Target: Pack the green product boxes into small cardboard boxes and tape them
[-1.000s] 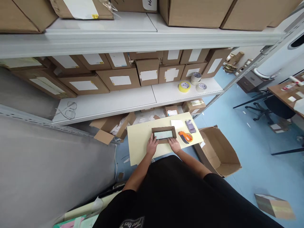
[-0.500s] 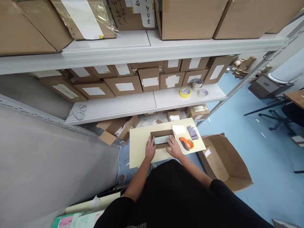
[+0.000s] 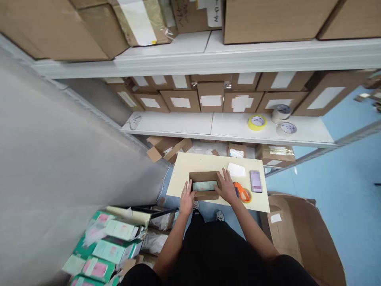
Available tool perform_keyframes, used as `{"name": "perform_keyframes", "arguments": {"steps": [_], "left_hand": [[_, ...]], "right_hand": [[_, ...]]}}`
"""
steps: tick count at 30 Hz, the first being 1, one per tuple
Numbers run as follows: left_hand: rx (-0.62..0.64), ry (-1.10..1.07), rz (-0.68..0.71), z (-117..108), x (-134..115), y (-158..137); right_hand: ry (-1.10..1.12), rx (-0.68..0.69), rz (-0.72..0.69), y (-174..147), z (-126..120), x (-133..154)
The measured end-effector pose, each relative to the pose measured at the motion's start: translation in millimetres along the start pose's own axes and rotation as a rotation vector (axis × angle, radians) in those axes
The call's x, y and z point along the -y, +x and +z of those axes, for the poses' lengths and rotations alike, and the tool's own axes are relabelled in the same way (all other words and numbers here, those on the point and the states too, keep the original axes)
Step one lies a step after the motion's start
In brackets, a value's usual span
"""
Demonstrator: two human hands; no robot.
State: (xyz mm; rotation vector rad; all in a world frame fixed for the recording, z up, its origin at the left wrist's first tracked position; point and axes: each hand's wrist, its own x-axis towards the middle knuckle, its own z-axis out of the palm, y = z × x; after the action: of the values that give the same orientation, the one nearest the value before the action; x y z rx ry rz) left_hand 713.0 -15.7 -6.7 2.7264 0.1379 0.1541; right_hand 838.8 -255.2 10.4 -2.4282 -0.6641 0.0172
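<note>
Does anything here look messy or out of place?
The green packs at lower left lie jumbled at odd angles, and an open carton by the far left corner of the table has splayed flaps. The box between the hands looks intact.

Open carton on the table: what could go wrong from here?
Two risks. The carton sits by the table's front edge, so a pull toward the body might tip it off with the mint-green packet inside. The orange tool lies close beside the right hand and wrist, so a sideways move could knock it.
</note>
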Motion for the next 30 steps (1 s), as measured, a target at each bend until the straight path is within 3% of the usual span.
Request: {"name": "perform_keyframes", "arguments": {"steps": [7, 14, 21, 30], "left_hand": [[-0.051, 0.062, -0.176, -10, -9, -54], [-0.137, 0.034, -0.388, -27, -12, -115], [-0.295, -0.006, -0.609, -46, -4, -212], [-0.587, 0.021, -0.826, -66, 8, -401]], "right_hand": [[0.047, 0.11, -0.182, 11, 10, 12], [0.126, 0.202, -0.37, 18, 27, 64], [0.201, 0.321, -0.583, -12, 63, 155], [0.26, 0.504, -0.815, -120, 121, 304]]}}
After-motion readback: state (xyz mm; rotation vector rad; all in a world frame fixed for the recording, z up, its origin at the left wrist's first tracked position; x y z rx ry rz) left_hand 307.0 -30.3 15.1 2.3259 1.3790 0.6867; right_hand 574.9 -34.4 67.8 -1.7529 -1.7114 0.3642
